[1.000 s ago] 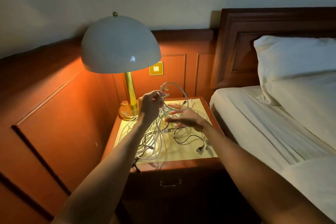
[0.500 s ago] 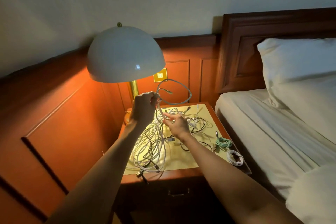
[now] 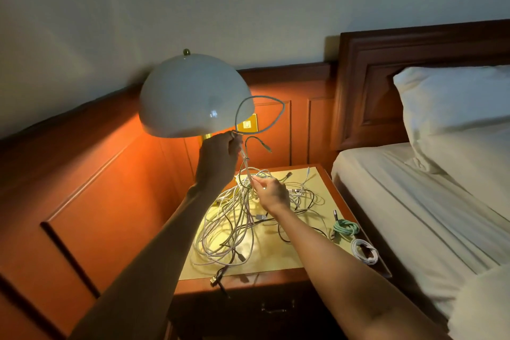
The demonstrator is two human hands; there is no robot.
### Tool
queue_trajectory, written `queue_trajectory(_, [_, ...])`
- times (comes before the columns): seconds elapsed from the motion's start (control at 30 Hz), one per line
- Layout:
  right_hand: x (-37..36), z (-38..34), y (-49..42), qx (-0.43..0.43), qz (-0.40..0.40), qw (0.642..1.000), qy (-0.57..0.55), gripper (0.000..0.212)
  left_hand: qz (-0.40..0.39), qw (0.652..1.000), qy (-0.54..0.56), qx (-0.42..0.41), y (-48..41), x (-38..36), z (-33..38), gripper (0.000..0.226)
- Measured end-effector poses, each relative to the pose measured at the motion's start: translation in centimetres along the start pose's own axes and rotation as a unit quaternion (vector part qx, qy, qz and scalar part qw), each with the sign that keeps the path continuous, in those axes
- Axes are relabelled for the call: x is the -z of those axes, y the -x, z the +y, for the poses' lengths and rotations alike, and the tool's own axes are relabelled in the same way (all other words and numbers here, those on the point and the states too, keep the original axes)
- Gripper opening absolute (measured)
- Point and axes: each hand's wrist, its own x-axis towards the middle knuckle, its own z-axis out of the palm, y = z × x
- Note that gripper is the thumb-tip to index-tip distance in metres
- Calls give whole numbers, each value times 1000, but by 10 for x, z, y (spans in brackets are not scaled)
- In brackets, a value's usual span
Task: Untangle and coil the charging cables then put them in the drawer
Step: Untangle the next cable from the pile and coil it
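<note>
Dim bedroom corner, wood-panelled wall, warm light at mid-frame. Left hand [image 3: 220,157] raised at centre frame, fingers curled tight round a pale cable [image 3: 278,114], loop standing above the fist, free plug end dangling just to the right. Right hand [image 3: 271,192] lower and to the right, thumb and fingertips pinching a strand, seemingly of the same cable, at the top of the heap. Beneath both, tangle [image 3: 229,232] of white and dark leads sprawled over the counter [image 3: 278,262], one dark lead hanging off the front edge. Toward lower right of the counter, green coil [image 3: 346,228] and white coil [image 3: 364,251] side by side, apart from the heap. Lamp [image 3: 193,96] just above the left hand; bed [image 3: 414,201] at right. Drawer [image 3: 276,309] below the counter front, in shadow, apparently shut.

Step in hand, by the look of it: drawing one cable free of the knot, two seemingly coiled, most not. Next move likely calling for a steady lift on the left, right fingers sliding down to ease loops through, no dragging of the whole heap over the edge.
</note>
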Motion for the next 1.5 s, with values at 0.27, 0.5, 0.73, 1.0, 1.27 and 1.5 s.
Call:
queue_trajectory(0.27, [-7,-11,-1,19,-79,997,21,54,62,989,126,46,-9,14,9,23])
queue_trajectory(0.5, [-13,-3,6,-45,-135,990,-25,53,86,989,124,-6,-26,35,32,25])
queue_trajectory(0.73, [-14,0,5,-70,-156,982,-77,69,191,973,126,-23,-47,59,52,28])
queue_trajectory(1.0, [-8,-2,6,-93,-237,962,-96,98,231,967,104,-35,-80,93,66,34])
queue_trajectory(1.27, [30,-25,18,-50,-305,951,12,101,201,974,106,-19,-83,106,68,33])
queue_trajectory(1.5, [35,-62,50,17,-134,987,-88,48,147,977,155,17,-77,108,72,32])
